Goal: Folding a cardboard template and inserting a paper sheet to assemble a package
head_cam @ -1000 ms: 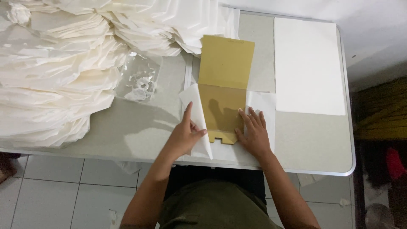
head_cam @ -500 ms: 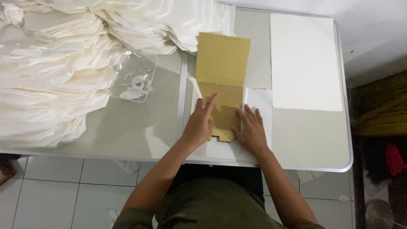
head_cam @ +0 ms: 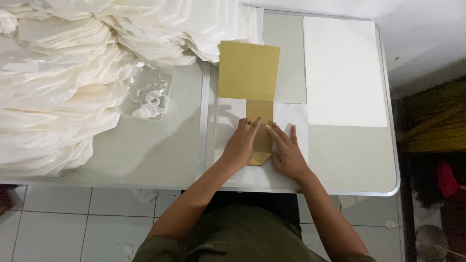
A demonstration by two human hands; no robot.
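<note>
A gold-brown card template (head_cam: 248,73) lies on a white paper sheet (head_cam: 291,121) near the table's front edge. The paper's left and right flaps are folded in over the template's narrow lower part. My left hand (head_cam: 240,145) presses flat on the left flap, fingers together pointing away from me. My right hand (head_cam: 286,150) lies flat on the right flap, fingers slightly spread. The two hands nearly touch at the fingertips over the card strip. Neither hand grips anything.
A big heap of folded white paper pieces (head_cam: 63,87) covers the table's left and back. A clear plastic bag with white scraps (head_cam: 145,97) sits beside it. A stack of white sheets (head_cam: 342,73) lies at the right. The grey table's edge (head_cam: 388,189) runs along the front.
The left flap, raised a second ago under my left hand, now lies folded flat over the card. My left hand moved right to meet my right hand.
</note>
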